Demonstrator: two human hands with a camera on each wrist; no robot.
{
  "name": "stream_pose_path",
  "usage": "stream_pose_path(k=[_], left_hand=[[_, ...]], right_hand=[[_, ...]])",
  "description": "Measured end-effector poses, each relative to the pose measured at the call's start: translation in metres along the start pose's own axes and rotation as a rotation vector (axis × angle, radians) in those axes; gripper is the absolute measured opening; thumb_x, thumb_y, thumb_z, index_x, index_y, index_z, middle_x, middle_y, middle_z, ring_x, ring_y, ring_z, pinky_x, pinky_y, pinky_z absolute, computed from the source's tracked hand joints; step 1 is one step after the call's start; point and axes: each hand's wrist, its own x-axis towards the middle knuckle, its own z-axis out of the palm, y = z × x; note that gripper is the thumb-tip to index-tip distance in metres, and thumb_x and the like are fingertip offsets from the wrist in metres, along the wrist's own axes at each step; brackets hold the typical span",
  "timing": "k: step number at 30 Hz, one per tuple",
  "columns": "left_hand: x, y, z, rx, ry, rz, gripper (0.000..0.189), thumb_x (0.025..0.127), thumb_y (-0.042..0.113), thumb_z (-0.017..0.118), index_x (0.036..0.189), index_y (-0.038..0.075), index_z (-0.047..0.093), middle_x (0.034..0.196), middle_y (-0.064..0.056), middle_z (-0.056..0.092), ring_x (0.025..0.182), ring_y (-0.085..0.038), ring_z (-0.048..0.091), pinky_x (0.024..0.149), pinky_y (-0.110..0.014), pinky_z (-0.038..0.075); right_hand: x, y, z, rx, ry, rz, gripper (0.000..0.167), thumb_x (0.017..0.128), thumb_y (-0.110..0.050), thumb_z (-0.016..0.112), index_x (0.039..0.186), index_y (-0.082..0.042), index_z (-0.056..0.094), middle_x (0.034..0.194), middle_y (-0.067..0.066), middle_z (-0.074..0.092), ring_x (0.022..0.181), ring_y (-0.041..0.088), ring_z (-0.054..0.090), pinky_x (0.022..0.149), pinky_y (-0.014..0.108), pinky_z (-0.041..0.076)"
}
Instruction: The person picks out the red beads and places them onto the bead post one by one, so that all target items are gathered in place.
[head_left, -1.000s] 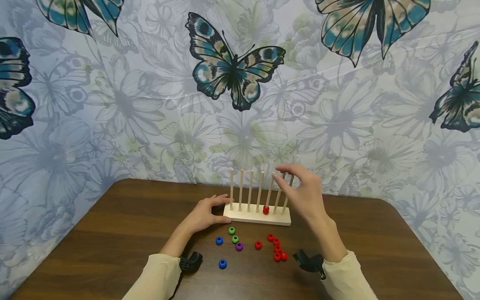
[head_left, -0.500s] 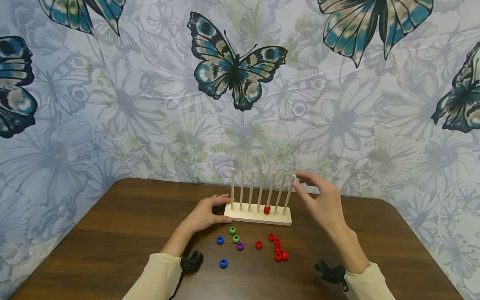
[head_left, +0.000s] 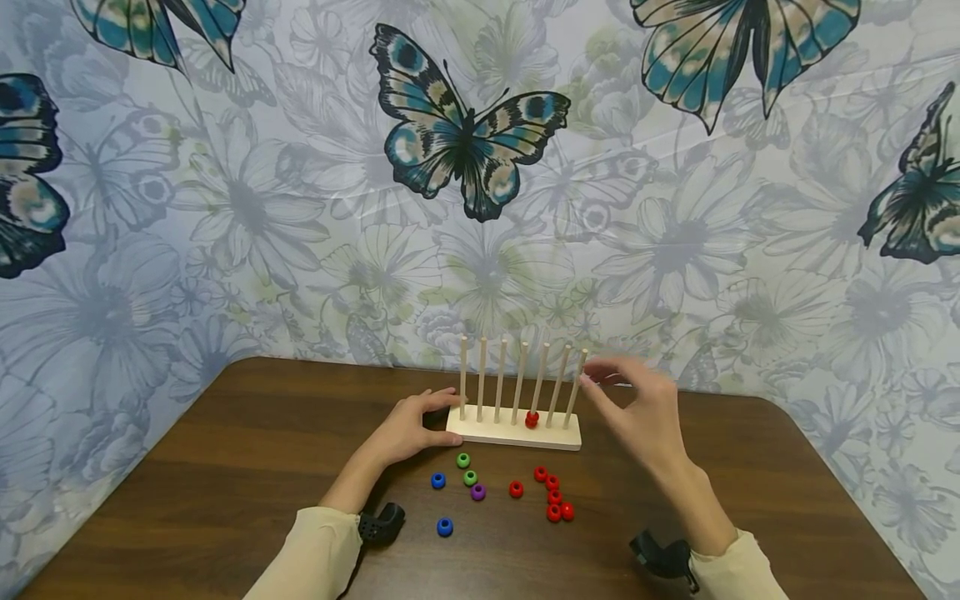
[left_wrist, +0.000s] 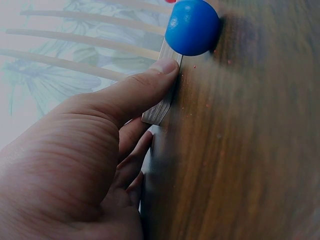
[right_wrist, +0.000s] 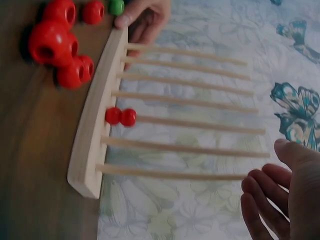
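A pale wooden peg stand [head_left: 513, 430] with several upright pegs stands on the table. Two red beads [right_wrist: 121, 116] are stacked at the bottom of the third peg from the right. My left hand [head_left: 406, 427] grips the stand's left end, its thumb [left_wrist: 159, 75] along the front edge and the fingers behind. At the right end, my right hand [head_left: 637, 408] is beside the top of the outermost peg [right_wrist: 175, 173], the fingertips close to the peg's tip. Thumb and forefinger are apart, and no bead shows between them.
Several loose red beads [head_left: 553, 497] lie in front of the stand. Left of them are two green beads [head_left: 470, 478], a purple bead [head_left: 478, 492] and two blue beads [head_left: 445, 527]. Behind the table [head_left: 225, 467] hangs a butterfly-patterned cloth [head_left: 480, 275].
My right hand has moved right, from over the pegs on the right to beside the outermost one, then slightly lower. The left hand keeps its grip, and the beads lie as before.
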Motion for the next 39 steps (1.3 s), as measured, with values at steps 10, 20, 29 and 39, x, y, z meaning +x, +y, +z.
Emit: stream_pose_path(k=[10,20,29,39], left_hand=[[0.001,-0.002,0.000,-0.005,0.003,0.000,0.062,0.089,0.028,0.087,0.146,0.016,0.065,0.164,-0.016,0.046,0.155,-0.055,0.025,0.123,-0.073,0.023],[0.001,-0.001,0.000,-0.012,0.004,0.004,0.062,0.089,0.029,0.087,0.146,0.016,0.065,0.164,-0.016,0.046,0.155,-0.055,0.025,0.124,-0.071,0.024],[0.001,-0.001,0.001,-0.010,-0.001,-0.001,0.062,0.089,0.029,0.087,0.146,0.016,0.065,0.164,-0.015,0.046,0.156,-0.054,0.025,0.124,-0.071,0.024],[0.001,0.000,0.000,-0.010,0.004,-0.006,0.062,0.089,0.029,0.087,0.146,0.016,0.065,0.164,-0.015,0.047,0.155,-0.054,0.025,0.124,-0.072,0.023]], right_hand=[[-0.021,-0.011,0.033,0.184,-0.352,0.036,0.021,0.088,-0.019,0.088,0.108,-0.022,0.080,0.101,-0.002,0.081,0.092,0.010,0.075,0.082,0.028,0.061],[-0.042,-0.008,0.054,0.361,-0.780,0.206,0.027,0.090,-0.026,0.087,0.114,-0.017,0.080,0.106,-0.006,0.080,0.099,0.014,0.075,0.090,0.036,0.062],[-0.049,-0.006,0.058,0.385,-0.891,0.204,0.026,0.090,-0.019,0.086,0.115,-0.020,0.080,0.110,-0.006,0.079,0.104,0.014,0.073,0.092,0.031,0.059],[-0.048,-0.006,0.060,0.368,-0.887,0.235,0.021,0.092,-0.015,0.084,0.111,-0.022,0.081,0.105,-0.010,0.079,0.099,0.012,0.072,0.090,0.029,0.059]])
